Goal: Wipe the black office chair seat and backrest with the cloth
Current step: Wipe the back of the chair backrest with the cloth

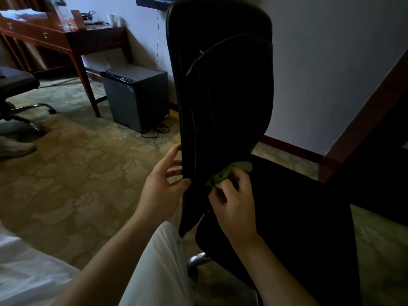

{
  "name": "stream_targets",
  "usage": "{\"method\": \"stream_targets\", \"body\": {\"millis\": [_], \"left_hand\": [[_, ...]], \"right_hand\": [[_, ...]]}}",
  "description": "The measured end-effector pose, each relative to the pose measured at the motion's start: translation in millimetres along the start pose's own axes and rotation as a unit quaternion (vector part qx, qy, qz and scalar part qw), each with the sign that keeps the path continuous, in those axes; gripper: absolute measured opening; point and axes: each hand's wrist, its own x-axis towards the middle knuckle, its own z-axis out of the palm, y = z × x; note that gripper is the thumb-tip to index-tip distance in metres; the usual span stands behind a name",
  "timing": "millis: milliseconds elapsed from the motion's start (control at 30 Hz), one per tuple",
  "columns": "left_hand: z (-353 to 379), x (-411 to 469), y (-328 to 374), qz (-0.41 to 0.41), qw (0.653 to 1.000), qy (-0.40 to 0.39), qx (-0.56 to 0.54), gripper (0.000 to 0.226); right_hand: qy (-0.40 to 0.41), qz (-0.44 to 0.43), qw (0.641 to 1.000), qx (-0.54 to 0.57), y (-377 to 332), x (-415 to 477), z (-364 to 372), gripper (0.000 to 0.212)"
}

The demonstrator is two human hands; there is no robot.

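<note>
The black office chair fills the middle of the view, its tall backrest [223,69] upright and seen almost edge-on, its seat [293,217] spreading to the right. My left hand [163,186] grips the left edge of the backrest low down, thumb in front and fingers behind. My right hand [234,202] holds a bunched green cloth [229,171] and presses it against the bottom of the backrest, where it meets the seat. Part of the cloth is hidden under my fingers.
A chrome chair base [198,259] shows under the seat. A small dark fridge [136,96] and a wooden desk [66,38] stand at the back left, a second chair [15,89] at far left. Dark wooden furniture [364,133] stands on the right. Patterned carpet [77,173] covers the floor.
</note>
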Motion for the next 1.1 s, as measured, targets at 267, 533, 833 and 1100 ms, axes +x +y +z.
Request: {"method": "stream_targets", "body": {"millis": [267, 533, 833, 1100], "left_hand": [[2, 2, 0, -0.002, 1.000, 0.000, 0.013, 0.092], [5, 5, -13, -0.031, 0.999, -0.014, 0.029, 0.085], [3, 10, -19, -0.036, 0.999, -0.016, 0.031, 0.085], [6, 7, -20, -0.037, 0.999, -0.008, 0.028, 0.085]], "right_hand": [[0.070, -0.023, 0.997, 0.011, -10, 16, -7, 0.009], [0.013, -0.050, 0.999, -0.006, 2, -2, -7, 0.024], [-0.055, -0.051, 0.996, -0.049, 10, -6, -7, 0.012], [0.039, -0.024, 0.999, 0.014, -3, 10, -24, 0.018]]}}
